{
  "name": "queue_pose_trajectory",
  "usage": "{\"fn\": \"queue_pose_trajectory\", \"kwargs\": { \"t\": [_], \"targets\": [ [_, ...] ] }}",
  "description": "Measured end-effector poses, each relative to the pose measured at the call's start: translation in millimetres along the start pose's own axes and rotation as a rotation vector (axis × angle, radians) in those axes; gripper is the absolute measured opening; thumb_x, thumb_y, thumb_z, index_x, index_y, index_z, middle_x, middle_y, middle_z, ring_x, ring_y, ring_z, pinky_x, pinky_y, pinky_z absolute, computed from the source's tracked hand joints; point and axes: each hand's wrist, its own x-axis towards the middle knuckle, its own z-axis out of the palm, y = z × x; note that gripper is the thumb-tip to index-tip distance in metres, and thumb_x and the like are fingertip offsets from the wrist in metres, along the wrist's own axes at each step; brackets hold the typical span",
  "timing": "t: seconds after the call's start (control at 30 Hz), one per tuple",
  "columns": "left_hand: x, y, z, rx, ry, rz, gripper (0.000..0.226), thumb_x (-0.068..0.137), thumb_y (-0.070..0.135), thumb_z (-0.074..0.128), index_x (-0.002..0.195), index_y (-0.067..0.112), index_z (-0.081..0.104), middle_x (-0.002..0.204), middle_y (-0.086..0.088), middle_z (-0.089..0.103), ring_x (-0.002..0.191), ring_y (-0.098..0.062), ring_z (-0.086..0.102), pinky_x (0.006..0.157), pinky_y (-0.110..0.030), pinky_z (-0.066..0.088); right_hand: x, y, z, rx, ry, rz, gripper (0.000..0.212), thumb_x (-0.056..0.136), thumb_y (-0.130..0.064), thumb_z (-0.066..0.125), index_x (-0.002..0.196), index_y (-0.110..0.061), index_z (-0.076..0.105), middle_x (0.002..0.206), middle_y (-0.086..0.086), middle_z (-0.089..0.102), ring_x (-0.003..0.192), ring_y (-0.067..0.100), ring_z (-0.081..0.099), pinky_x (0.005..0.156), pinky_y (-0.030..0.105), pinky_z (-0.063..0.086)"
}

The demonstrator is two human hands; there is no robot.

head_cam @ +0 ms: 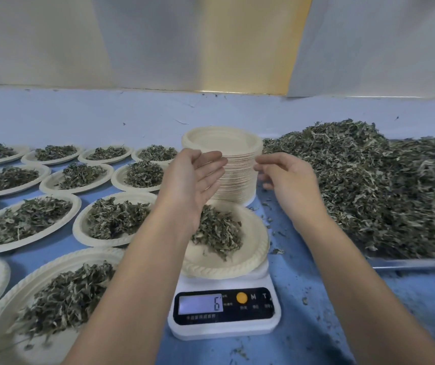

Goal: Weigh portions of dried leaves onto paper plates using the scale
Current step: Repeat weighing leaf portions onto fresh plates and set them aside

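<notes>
A white digital scale stands near the front, its display reading 6. On it sits a paper plate holding a small heap of dried leaves. My left hand hovers above the plate, palm up, fingers straight and empty. My right hand hangs to the right of it, fingers loosely curled, holding nothing that I can see. Just behind both hands rises a tall stack of empty paper plates. A large pile of loose dried leaves fills a metal tray on the right.
Several filled paper plates cover the blue table to the left in rows, one large at the front left. Leaf crumbs lie scattered around the scale. A pale wall closes the back.
</notes>
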Motion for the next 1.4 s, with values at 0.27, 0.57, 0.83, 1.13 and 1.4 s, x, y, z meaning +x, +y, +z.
{"fn": "queue_pose_trajectory", "kwargs": {
  "t": [0.27,0.57,0.83,1.13,1.4],
  "targets": [
    [7.7,-28.5,40.6,0.073,-0.093,-0.08,0.03,0.096,0.02,0.04,0.092,0.009,0.068,0.094,-0.005,0.075,0.094,-0.016,0.069,0.08,-0.025,0.053,31.5,60.8,-71.8,-0.685,0.019,0.21,0.033,0.091,-0.017,0.054,0.124,-0.016,0.06,0.108,0.004,0.064,0.074,0.016,0.056,0.062,0.021,0.041],
    [17.2,-42.1,68.5,0.015,-0.146,-0.133,0.033,0.097,0.018,0.035,0.09,0.01,0.066,0.088,-0.002,0.074,0.09,-0.014,0.068,0.07,-0.023,0.052,46.8,99.4,-79.1,-1.089,-0.352,0.535,0.068,0.098,-0.045,0.042,0.152,-0.024,0.008,0.158,0.018,0.007,0.143,0.042,0.011,0.116,0.049,0.018],
    [15.7,-45.6,67.0,-0.008,-0.131,-0.12,0.031,0.095,0.015,0.036,0.092,0.009,0.067,0.093,-0.004,0.074,0.089,-0.014,0.07,0.074,-0.023,0.053,47.9,96.2,-84.4,-0.699,-0.053,0.146,0.043,0.094,-0.008,0.051,0.136,-0.015,0.049,0.117,0.011,0.06,0.078,0.019,0.058,0.061,0.019,0.041],
    [13.5,-42.3,65.5,-0.032,-0.113,-0.117,0.03,0.095,0.014,0.037,0.095,0.008,0.066,0.095,-0.005,0.074,0.092,-0.016,0.07,0.075,-0.024,0.054,47.4,97.9,-78.1,-0.808,-0.057,0.362,0.026,0.097,-0.022,0.046,0.1,-0.002,0.063,0.104,0.017,0.065,0.081,0.024,0.052,0.071,0.024,0.038],
    [13.4,-38.4,62.6,-0.061,-0.118,-0.108,0.029,0.094,0.013,0.037,0.092,0.007,0.066,0.093,-0.006,0.075,0.092,-0.016,0.071,0.081,-0.025,0.054,54.9,105.9,-80.7,-0.928,-0.19,0.168,0.058,0.089,-0.006,0.056,0.144,-0.016,0.04,0.145,0.014,0.038,0.129,0.031,0.041,0.106,0.035,0.037]
  ]
}}
